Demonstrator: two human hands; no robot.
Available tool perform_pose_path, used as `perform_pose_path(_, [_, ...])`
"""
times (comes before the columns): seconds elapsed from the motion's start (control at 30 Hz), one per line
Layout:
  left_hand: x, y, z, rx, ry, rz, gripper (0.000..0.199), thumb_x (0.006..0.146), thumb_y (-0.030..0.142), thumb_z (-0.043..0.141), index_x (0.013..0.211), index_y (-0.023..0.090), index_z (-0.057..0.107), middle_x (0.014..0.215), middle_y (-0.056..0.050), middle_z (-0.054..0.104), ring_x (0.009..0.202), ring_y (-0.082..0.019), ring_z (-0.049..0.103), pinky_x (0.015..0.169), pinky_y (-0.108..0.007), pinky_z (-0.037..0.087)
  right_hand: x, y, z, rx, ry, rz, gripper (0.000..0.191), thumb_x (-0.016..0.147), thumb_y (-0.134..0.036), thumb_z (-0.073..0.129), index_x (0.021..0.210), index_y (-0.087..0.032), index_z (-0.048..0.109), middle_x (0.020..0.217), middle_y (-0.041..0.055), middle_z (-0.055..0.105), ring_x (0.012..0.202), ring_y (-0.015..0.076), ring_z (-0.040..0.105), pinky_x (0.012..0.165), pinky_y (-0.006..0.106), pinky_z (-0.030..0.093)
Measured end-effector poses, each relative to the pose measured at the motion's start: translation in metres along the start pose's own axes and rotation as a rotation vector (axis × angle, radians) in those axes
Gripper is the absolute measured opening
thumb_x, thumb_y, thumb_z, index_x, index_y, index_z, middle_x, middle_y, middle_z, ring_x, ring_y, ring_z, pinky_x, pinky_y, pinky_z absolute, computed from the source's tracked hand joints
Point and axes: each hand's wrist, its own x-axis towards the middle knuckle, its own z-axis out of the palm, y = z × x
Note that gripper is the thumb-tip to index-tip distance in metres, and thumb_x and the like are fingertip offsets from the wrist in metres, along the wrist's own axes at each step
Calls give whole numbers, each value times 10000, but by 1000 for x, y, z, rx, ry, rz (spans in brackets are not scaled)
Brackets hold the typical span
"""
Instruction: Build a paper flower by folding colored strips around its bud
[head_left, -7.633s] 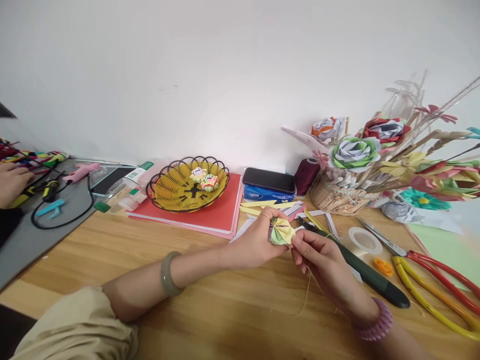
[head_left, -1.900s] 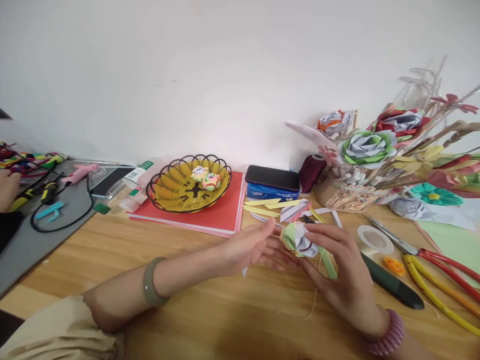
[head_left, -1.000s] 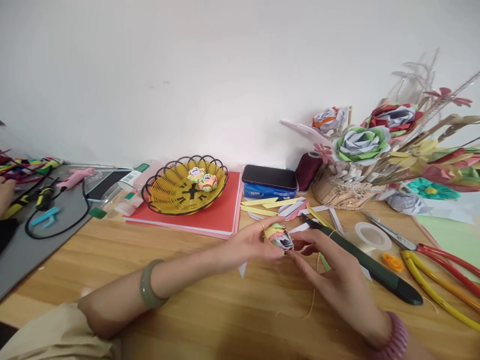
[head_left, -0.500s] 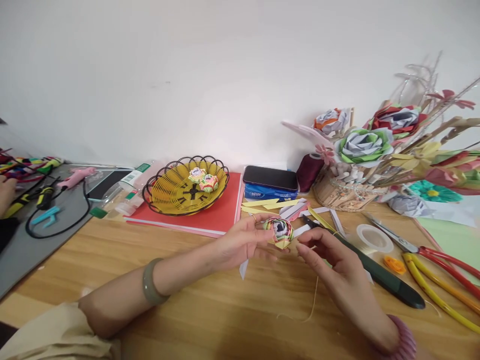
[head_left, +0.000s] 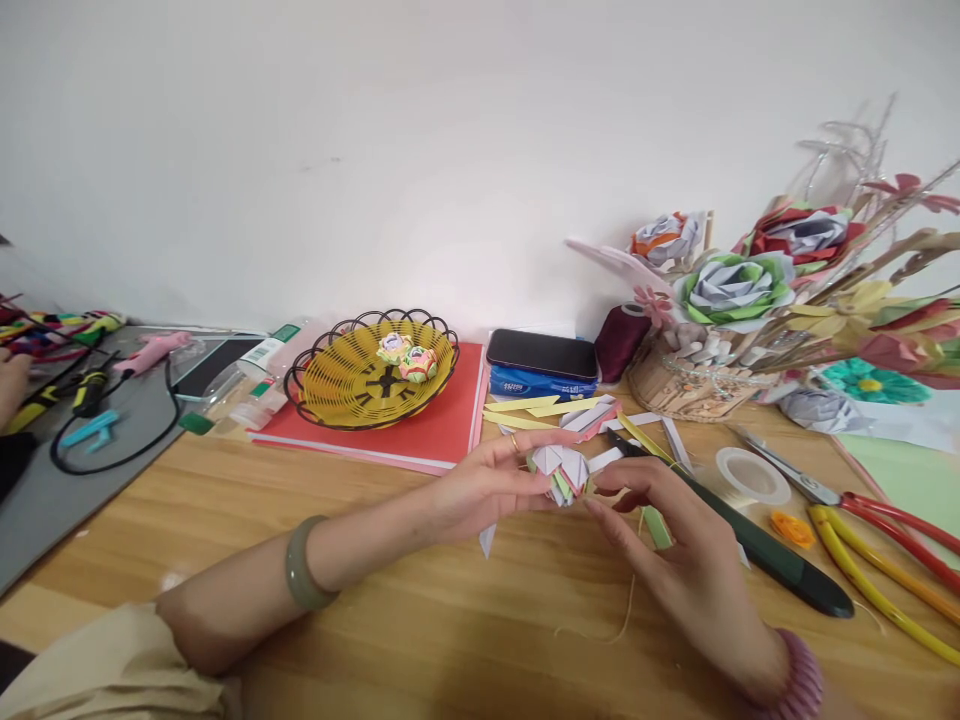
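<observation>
Two bare hands meet to the right of the woven basket (head_left: 341,385), above the wooden desk (head_left: 375,620). There the left hand (head_left: 476,490) grips a folded paper flower (head_left: 559,470) with crisp, pointed white petals; the right hand (head_left: 679,545) bends thumb and fingers at its edge, whether pinching it cannot be told. Flat yellow paper strips (head_left: 517,421) lie just right of the basket, as does a glossy phone (head_left: 541,353) on a soft blue packet (head_left: 536,383). Inside the basket's black looped rim sit two small, round paper blooms (head_left: 418,364); smooth red paper (head_left: 454,420) lies beneath it.
</observation>
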Motion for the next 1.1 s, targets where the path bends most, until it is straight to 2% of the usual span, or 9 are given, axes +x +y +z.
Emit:
perform_pose_path(0.17, [1,-1,1,72,30,-19,533,696,162,662,1197,268,514,1180,-57,564,971,-141,557,842,-261,406,0,0,-2,-14,39,-66,147,812,-199,566,947,-247,534,888,51,566,719,175,558,573,305,489])
perform_pose_path(0.27, [2,-2,1,183,99,-32,671,646,181,710,1253,272,439,1102,-56,589,978,-156,550,844,-288,407,1,0,-2,-12,25,-83,205,813,-188,562,1006,-256,541,918,56,560,736,177,559,576,303,491])
perform_pose_path(0.4, [3,-4,-1,360,173,-21,548,581,212,755,1080,175,533,1005,-71,596,952,-172,539,826,-306,405,3,-1,-2,0,18,-68,250,814,-206,568,1055,-256,527,904,51,557,686,161,541,577,307,492])
perform_pose_path(0.47, [3,-5,-2,445,193,13,485,576,235,757,1010,163,552,992,-64,585,943,-166,523,810,-291,401,3,-2,-2,8,14,-57,224,814,-218,569,1032,-253,531,879,48,567,666,161,537,550,304,486])
perform_pose_path(0.57, [2,-5,-2,525,213,6,495,585,271,752,1025,177,548,952,-44,581,888,-152,517,786,-280,400,1,-2,-1,14,9,-45,184,806,-211,579,982,-242,535,861,45,570,658,158,535,545,304,485])
perform_pose_path(0.7, [1,-4,3,456,165,22,495,609,262,736,1067,197,557,967,-36,581,878,-143,520,797,-269,404,1,-1,-1,40,-12,-40,116,808,-190,578,914,-227,547,845,42,569,686,158,538,556,292,477])
perform_pose_path(0.87, [0,-5,6,329,134,-49,546,601,299,739,1106,211,550,862,-14,572,721,-100,517,688,-258,434,2,0,1,127,-28,0,53,818,-200,568,868,-215,561,819,35,567,666,149,535,544,276,475])
perform_pose_path(1.0, [0,-7,3,345,108,-65,560,625,321,721,1149,263,531,967,-30,562,797,-134,534,699,-289,453,3,1,2,206,-29,35,73,816,-204,571,887,-218,581,833,34,574,647,137,545,542,263,485])
perform_pose_path(1.1, [0,-9,1,385,84,-21,607,597,294,745,1161,277,521,1060,-44,536,918,-171,530,788,-325,438,5,2,2,248,-44,94,62,806,-235,585,865,-222,595,824,31,588,661,143,559,559,263,493])
